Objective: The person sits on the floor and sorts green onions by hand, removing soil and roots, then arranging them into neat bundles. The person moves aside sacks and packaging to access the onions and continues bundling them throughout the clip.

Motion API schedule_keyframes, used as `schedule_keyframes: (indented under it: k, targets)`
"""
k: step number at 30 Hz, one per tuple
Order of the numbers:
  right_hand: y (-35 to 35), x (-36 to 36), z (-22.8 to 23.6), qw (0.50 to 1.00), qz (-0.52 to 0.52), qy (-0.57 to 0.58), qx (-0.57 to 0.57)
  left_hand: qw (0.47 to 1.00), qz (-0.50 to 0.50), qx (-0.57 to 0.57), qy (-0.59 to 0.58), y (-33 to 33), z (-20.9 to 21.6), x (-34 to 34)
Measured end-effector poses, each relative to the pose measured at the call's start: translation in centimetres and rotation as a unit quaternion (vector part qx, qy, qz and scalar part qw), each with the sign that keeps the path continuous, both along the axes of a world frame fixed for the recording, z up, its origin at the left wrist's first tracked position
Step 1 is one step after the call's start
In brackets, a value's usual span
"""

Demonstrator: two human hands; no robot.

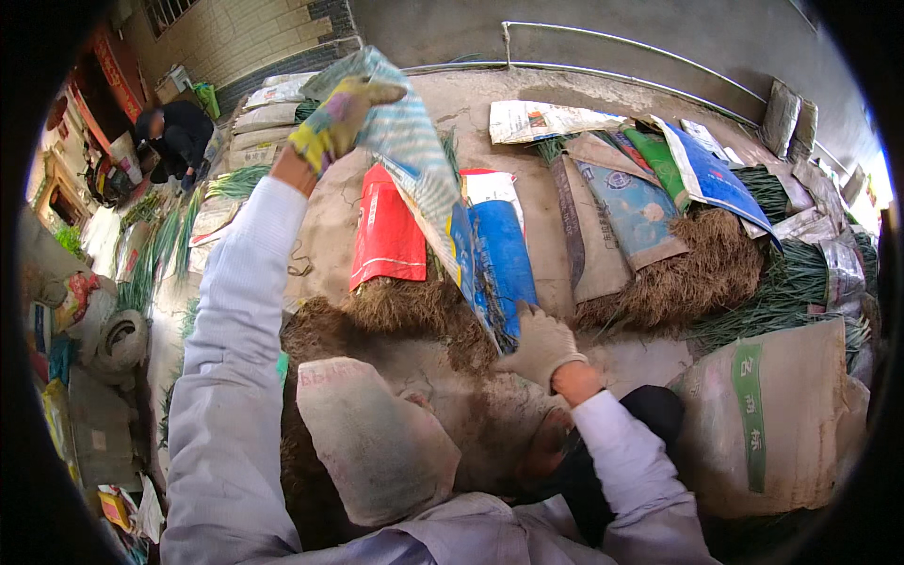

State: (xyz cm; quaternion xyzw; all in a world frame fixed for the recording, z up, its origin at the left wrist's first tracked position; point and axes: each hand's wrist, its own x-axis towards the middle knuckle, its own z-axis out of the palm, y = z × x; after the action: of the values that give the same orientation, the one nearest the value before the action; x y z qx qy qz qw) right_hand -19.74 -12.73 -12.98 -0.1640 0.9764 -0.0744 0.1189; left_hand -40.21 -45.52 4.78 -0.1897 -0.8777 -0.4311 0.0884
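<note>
My left hand (pixel 343 118), in a yellow and purple glove, is raised and closed on the upper end of a woven plastic sack (pixel 411 155) with blue and white stripes. The sack hangs slantwise toward my right hand (pixel 543 348), which wears a pale glove and is closed at the lower corner of its blue and yellow printed side. Behind it lie a red sack (pixel 391 231) and a blue sack (pixel 502 247). Brown fibrous roots (pixel 400 303) stick out below the red one. The tips of my right fingers are partly hidden.
To the right, more sacks cover rooted bundles (pixel 708 264) and green onion-like stalks (pixel 777 292). A large beige sack (pixel 697 424) stands near right. A co-worker (pixel 179 137) crouches at far left by green stalks (pixel 155 250). White pipes (pixel 640 66) run along the back wall.
</note>
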Motion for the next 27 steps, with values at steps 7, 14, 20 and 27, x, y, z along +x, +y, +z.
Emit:
schedule_keyframes:
  k: [7,14,20,27]
  targets:
    - [-5.7,2.3,-9.2,0.98,-0.104,-0.031,-0.166,0.977,-0.058,0.175,-0.111,4.8,4.8,1.8]
    - [-6.5,4.0,-16.1,0.968,-0.146,0.001,-0.206,0.934,-0.009,0.318,-0.16,0.3,10.9,2.1]
    - [-0.3,-1.3,-14.0,0.899,-0.254,0.216,-0.285,0.93,0.102,0.33,-0.127,-5.6,10.9,2.4]
    - [6.4,-6.5,-2.4,0.949,-0.215,0.157,-0.169,0.884,0.238,0.401,-0.035,-13.3,10.8,4.2]
